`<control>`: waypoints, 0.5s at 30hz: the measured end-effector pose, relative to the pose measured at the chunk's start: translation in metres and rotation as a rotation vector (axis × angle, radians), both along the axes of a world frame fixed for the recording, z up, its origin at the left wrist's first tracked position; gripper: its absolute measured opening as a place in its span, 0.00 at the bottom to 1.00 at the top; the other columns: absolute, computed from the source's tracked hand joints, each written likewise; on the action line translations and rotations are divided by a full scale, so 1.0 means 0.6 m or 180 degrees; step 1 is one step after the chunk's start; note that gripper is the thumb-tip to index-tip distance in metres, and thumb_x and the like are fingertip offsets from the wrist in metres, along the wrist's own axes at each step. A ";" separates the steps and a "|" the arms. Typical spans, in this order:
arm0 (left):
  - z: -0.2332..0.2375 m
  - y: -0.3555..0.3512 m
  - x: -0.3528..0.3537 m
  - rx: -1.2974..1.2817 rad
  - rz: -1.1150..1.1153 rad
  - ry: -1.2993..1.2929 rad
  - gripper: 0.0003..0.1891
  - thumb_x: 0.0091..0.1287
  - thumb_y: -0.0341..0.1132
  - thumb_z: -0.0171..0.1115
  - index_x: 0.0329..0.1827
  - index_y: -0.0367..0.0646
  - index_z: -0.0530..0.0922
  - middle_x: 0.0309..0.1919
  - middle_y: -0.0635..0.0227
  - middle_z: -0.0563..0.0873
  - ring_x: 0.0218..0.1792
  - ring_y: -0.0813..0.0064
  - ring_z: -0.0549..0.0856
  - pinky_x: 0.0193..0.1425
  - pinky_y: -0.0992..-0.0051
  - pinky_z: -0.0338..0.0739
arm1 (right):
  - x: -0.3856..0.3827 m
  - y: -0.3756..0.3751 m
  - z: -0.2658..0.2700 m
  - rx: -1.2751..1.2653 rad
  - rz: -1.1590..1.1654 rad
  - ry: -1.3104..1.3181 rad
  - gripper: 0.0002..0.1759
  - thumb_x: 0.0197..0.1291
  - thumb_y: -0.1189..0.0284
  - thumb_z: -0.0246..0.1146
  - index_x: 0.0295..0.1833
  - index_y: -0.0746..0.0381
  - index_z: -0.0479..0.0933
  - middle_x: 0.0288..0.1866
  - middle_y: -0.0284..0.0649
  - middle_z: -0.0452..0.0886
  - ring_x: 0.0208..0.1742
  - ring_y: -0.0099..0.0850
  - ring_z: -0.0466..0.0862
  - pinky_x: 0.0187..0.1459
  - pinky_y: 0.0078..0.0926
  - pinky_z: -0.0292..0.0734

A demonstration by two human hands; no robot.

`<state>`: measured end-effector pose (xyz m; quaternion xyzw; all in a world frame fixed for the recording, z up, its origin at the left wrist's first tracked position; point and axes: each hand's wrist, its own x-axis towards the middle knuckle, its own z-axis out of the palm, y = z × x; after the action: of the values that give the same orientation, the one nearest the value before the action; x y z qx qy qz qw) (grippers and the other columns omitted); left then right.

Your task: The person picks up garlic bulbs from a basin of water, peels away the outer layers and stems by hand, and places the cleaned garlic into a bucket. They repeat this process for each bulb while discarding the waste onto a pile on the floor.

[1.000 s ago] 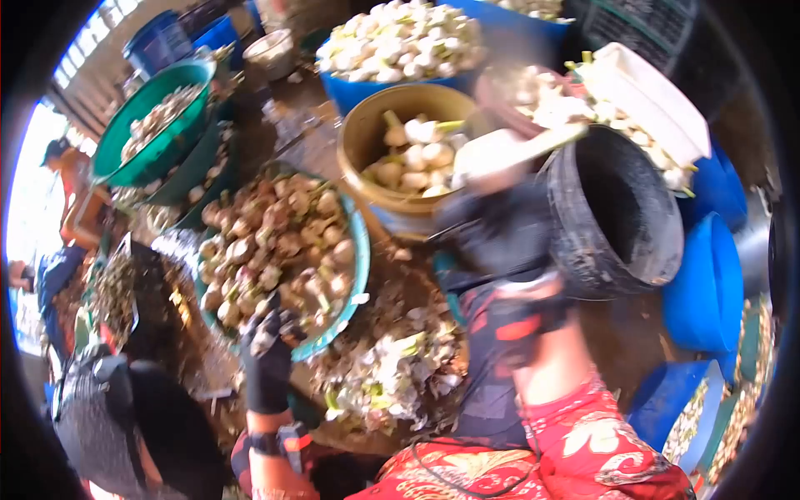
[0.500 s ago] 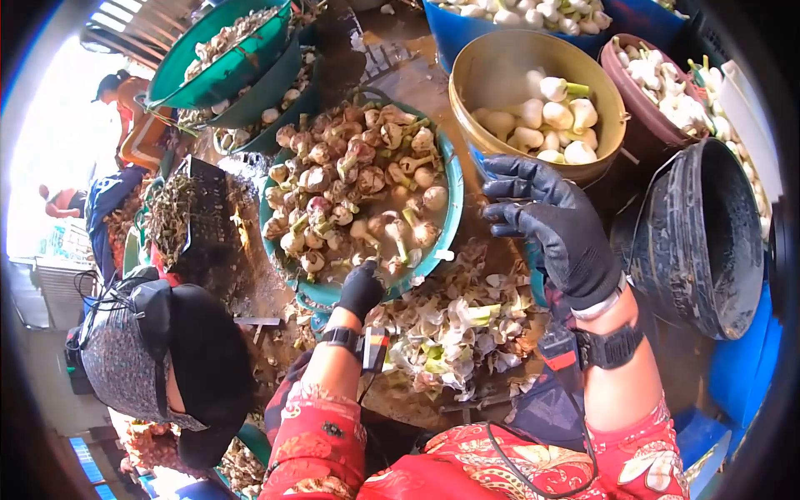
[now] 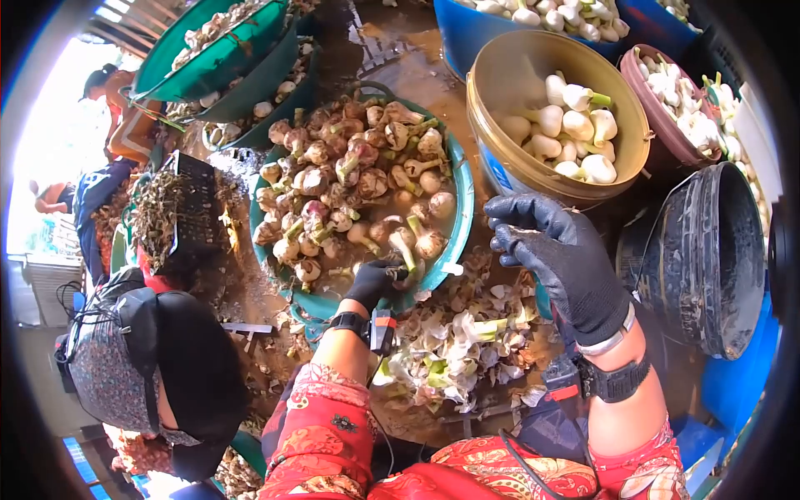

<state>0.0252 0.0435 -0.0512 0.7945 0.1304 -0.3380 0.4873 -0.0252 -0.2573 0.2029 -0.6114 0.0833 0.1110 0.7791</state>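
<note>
My left hand (image 3: 377, 283), in a black glove, reaches into the near side of a green tub (image 3: 463, 208) of muddy water and unpeeled garlic bulbs (image 3: 367, 179). Its fingers close on a garlic bulb (image 3: 403, 248) with a stem, at the water's edge. To the right, my right hand (image 3: 562, 271), also gloved in black, is raised over the peelings with its fingers curled toward the thumb. A thin pale edge shows between those fingers; what it belongs to is too small to tell. Beyond that hand, a yellow bucket (image 3: 487, 108) holds cleaned white garlic (image 3: 577, 125).
Garlic peelings (image 3: 458, 342) lie heaped before me. A black bucket (image 3: 708, 258) is tipped at right, beside a pink tub (image 3: 642, 71). Stacked green basins (image 3: 225, 67) stand back left. A person in a cap (image 3: 125, 358) sits close at left; another person (image 3: 125, 112) is farther off.
My left hand has shifted right in the tub and closed on a garlic bulb. My right hand has lowered slightly, its fingers still curled. The view has shifted a little.
</note>
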 end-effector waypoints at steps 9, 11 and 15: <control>0.286 -0.048 -0.077 -0.1720 0.0782 -0.0943 0.18 0.61 0.29 0.62 0.55 0.35 0.76 0.45 0.65 0.83 0.43 0.76 0.82 0.50 0.77 0.77 | -0.013 0.078 -0.071 -0.0290 0.0480 -0.0024 0.27 0.57 0.71 0.67 0.61 0.63 0.70 0.35 0.32 0.78 0.31 0.16 0.74 0.32 0.14 0.72; 0.354 -0.069 -0.105 -0.2061 0.0617 -0.1172 0.18 0.61 0.26 0.61 0.55 0.36 0.76 0.47 0.65 0.82 0.47 0.76 0.81 0.54 0.75 0.76 | -0.030 0.118 -0.053 0.0246 0.0499 0.0327 0.29 0.55 0.71 0.69 0.61 0.64 0.70 0.36 0.33 0.79 0.32 0.17 0.76 0.34 0.16 0.74; 0.424 -0.061 -0.158 -0.1855 0.0752 -0.1398 0.10 0.64 0.26 0.62 0.47 0.37 0.77 0.44 0.67 0.83 0.45 0.80 0.81 0.50 0.80 0.75 | -0.031 0.142 -0.062 0.0972 0.0744 0.0235 0.29 0.52 0.74 0.71 0.59 0.66 0.70 0.40 0.37 0.81 0.38 0.20 0.80 0.42 0.18 0.78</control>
<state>-0.0699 0.0070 0.2035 0.6557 0.0119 -0.1242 0.7447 -0.0439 -0.1721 0.1660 -0.4871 0.0225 0.2344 0.8410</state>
